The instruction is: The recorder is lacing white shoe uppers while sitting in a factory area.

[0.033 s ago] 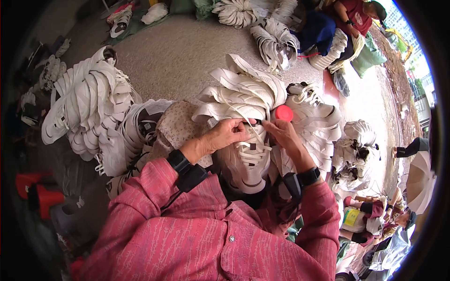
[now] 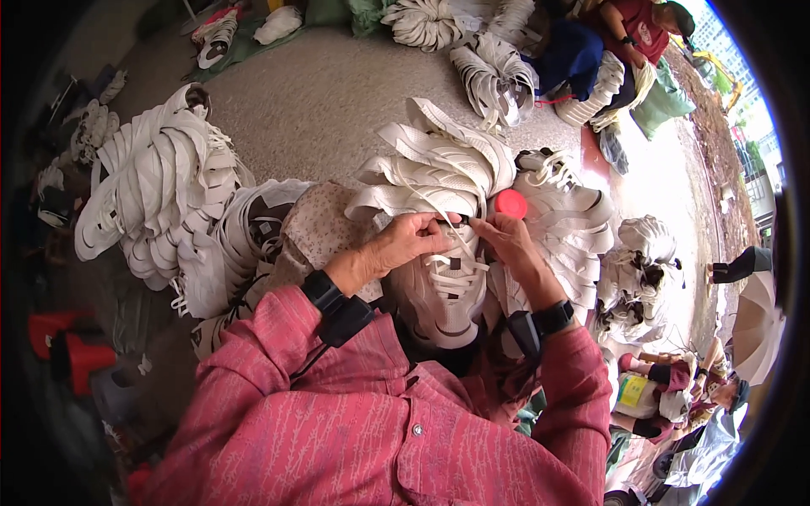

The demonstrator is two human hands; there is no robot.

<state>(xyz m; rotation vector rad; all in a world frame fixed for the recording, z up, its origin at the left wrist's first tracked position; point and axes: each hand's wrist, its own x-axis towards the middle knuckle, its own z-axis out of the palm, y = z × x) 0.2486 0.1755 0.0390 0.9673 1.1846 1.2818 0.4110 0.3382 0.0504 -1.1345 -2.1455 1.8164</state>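
In front of me sits a white shoe upper (image 2: 443,291), toe pointing toward me, with a white shoelace (image 2: 456,274) threaded across its front. My left hand (image 2: 405,238) is closed at the top of the lacing, its fingertips pinching a loose lace strand that rises over the stack behind. My right hand (image 2: 510,240) is closed too, fingertips pinched close beside the left ones. A small dark piece shows between the two hands; what it is, I cannot tell. Right behind the hands leans a stack of white uppers (image 2: 439,160). A round red lid (image 2: 511,203) lies just beyond my right hand.
Nested white uppers (image 2: 164,177) are piled at the left, beside a patterned cloth (image 2: 316,223). Another stack of uppers (image 2: 561,228) stands on the right. A person in a dark red shirt (image 2: 637,34) sits at the far right among more uppers. Red plastic (image 2: 84,358) shows at lower left.
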